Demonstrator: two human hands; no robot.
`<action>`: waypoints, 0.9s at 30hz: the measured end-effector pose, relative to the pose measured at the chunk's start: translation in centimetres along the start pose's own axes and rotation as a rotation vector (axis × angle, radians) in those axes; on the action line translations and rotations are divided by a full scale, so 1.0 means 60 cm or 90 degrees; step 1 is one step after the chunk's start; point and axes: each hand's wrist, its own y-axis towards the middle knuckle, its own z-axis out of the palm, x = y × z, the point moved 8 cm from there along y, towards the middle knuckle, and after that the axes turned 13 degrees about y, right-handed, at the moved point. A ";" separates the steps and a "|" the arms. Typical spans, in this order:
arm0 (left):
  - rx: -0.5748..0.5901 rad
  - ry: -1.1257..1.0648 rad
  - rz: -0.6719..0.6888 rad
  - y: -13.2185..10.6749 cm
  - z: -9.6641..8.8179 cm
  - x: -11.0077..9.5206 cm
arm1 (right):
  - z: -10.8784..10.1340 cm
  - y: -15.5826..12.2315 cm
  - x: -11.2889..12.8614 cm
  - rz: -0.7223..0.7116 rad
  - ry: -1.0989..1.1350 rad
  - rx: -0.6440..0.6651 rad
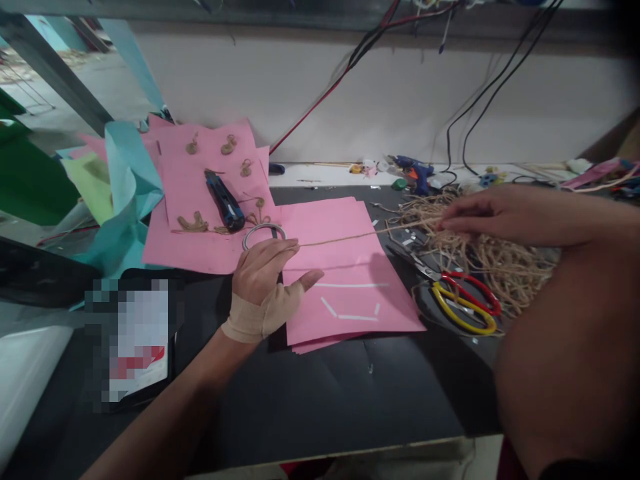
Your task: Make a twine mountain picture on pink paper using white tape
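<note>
A strand of jute twine [345,239] is stretched between my two hands, above a pink sheet of paper [350,213]. My left hand [267,283], wrapped at the palm and thumb with a beige bandage, closes its fingers on the left end. The fingers of my right hand [477,212] pinch the strand further right, over a loose heap of twine [515,267]. White strips [357,318] lie on the pink sheet. Just behind my left hand is a ring-shaped roll of tape [264,227]. Scissors [465,303] with red and yellow handles rest below the heap.
A blue-black utility knife [224,201] and several small coiled twine pieces [229,144] lie on other pink sheets. A phone-like device [140,340], partly blurred, is at left. Along the wall sits a blue glue gun [415,173]; cables [449,133] hang down behind.
</note>
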 end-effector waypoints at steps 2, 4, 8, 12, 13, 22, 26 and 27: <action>0.009 0.000 -0.007 0.000 0.002 0.000 | 0.000 0.004 -0.039 0.073 -0.024 0.043; 0.024 0.000 -0.013 0.001 0.006 -0.001 | -0.008 0.010 -0.072 0.125 -0.036 0.031; 0.045 0.011 -0.034 0.000 0.013 0.005 | -0.018 0.022 -0.123 0.178 -0.041 -0.014; 0.079 0.018 -0.045 -0.006 0.025 0.014 | -0.018 0.036 -0.156 0.144 -0.053 -0.009; 0.096 0.017 -0.043 -0.008 0.030 0.014 | -0.018 0.039 -0.166 0.151 -0.048 -0.006; 0.148 -0.005 -0.005 -0.019 0.044 0.007 | 0.009 0.038 -0.159 0.141 0.055 0.053; 0.157 -0.004 0.006 -0.019 0.045 0.002 | 0.010 0.026 -0.067 0.027 -0.058 0.044; 0.158 -0.005 0.010 -0.018 0.044 0.000 | 0.014 0.022 -0.038 -0.005 -0.082 0.046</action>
